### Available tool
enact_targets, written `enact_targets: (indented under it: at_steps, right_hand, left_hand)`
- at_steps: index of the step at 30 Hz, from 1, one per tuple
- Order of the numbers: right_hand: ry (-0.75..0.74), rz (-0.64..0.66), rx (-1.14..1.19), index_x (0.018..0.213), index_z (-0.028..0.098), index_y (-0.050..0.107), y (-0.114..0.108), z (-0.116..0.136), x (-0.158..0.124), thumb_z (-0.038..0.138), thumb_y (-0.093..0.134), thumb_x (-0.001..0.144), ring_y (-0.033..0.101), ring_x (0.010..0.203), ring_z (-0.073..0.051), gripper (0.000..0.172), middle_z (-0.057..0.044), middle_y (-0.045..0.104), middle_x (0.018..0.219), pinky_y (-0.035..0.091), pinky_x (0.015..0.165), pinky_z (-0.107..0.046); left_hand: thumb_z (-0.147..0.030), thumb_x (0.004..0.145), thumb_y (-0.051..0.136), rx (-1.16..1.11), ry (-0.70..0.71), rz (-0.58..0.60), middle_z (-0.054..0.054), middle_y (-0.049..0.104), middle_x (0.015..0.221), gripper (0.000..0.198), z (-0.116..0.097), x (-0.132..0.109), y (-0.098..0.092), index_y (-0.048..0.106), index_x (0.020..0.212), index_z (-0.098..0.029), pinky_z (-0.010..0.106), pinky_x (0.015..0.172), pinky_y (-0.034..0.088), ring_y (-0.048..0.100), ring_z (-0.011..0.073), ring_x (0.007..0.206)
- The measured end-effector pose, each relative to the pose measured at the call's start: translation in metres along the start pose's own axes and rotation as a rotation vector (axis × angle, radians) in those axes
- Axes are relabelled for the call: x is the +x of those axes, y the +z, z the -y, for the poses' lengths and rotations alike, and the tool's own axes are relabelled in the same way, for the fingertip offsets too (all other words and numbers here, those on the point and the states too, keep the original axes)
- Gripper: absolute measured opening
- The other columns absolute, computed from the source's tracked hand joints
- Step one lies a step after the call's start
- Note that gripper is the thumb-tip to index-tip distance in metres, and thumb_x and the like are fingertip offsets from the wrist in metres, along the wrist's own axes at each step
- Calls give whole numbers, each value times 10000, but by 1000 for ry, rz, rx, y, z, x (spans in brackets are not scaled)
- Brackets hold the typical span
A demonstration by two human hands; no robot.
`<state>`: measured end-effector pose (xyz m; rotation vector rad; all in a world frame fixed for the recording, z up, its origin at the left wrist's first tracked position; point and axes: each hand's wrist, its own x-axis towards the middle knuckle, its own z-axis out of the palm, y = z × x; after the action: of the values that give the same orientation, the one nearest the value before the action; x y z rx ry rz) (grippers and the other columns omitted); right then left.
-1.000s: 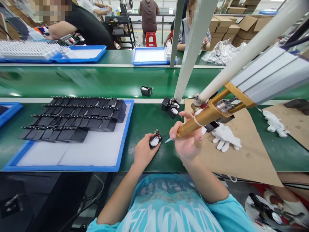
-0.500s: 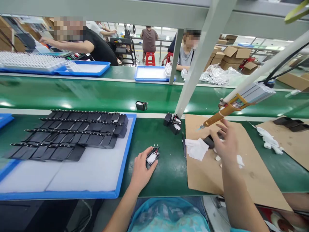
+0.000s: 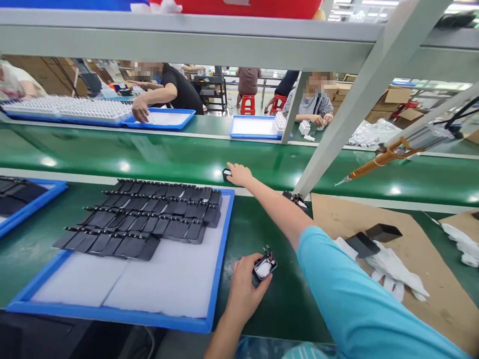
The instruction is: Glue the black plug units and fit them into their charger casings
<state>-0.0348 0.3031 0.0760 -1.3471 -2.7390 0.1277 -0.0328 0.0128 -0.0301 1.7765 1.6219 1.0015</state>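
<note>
Left of the left hand (image 3: 245,284) and its fingers sits the blue tray (image 3: 222,259), bearing rows of black cases (image 3: 145,219). Well ahead of those fingers, the right hand (image 3: 240,175) has swung leftward to the green belt (image 3: 175,157), fingers outstretched at a second case (image 3: 226,174); I cannot tell whether they grip it. The left fingers stay curled round an open case (image 3: 265,269). Far right, the dispenser (image 3: 376,163) hangs unheld, so work seems to have shifted to the second case.
</note>
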Motion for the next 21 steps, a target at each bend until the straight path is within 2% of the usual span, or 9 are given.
enact_targets:
  at_steps: [3,5,7,12,14,17,19,21]
  right_hand:
    - [-34,75,-39,1229,166,563,7,1,11,365,583,923,627,1045,-205,366,-86,602,1229,550,883,-428]
    - [-63,110,-78,1218,157,569,3,-7,1,372,571,926,626,1050,-216,362,-92,622,1197,535,893,-434]
    - [-90,139,-120,1198,144,582,-4,-19,-21,362,562,917,629,1051,-246,357,-112,662,1127,510,887,-433]
    - [-146,215,-184,1053,107,651,-18,-47,-115,354,637,803,656,957,-314,351,-180,707,986,464,825,-408]
    - [-154,225,-193,1041,87,655,-18,-53,-157,328,636,806,635,1009,-333,337,-193,707,982,443,857,-424]
    - [-191,114,-137,1187,122,590,-17,-60,-218,285,523,908,560,1165,-299,330,-172,662,1181,393,950,-423]
    - [-223,-32,-5,1162,169,597,-14,-68,-254,235,447,953,605,1064,-233,265,-121,678,1153,420,896,-369]
    - [-224,-51,58,1103,182,624,-6,-80,-286,169,426,954,638,920,-199,248,-89,710,1022,447,782,-326]
  left_hand:
    - [-226,842,619,19,30,1,76,689,1064,296,2,-1,1,571,1133,-204,406,839,486,641,246,960]
    - [-236,848,610,35,39,-20,85,689,1069,287,4,-1,2,573,1131,-203,415,837,491,645,255,963]
    - [-246,856,605,46,55,-42,92,685,1083,291,5,-1,4,564,1141,-206,430,849,494,646,264,984]
    - [-274,861,609,75,125,-84,94,682,1087,315,9,0,6,538,1161,-212,445,846,511,654,273,992]
    - [-289,860,619,102,139,-97,89,686,1077,313,10,0,7,539,1152,-212,437,823,526,661,274,972]
    - [-311,867,631,132,158,-103,79,693,1091,338,9,-1,7,527,1175,-220,412,809,546,673,262,959]
    - [-309,876,631,112,178,-118,77,693,1133,377,6,-3,7,501,1220,-226,385,827,556,683,244,978]
    - [-286,883,628,69,206,-127,80,681,1198,415,2,-4,7,468,1262,-229,352,862,559,682,223,1030]
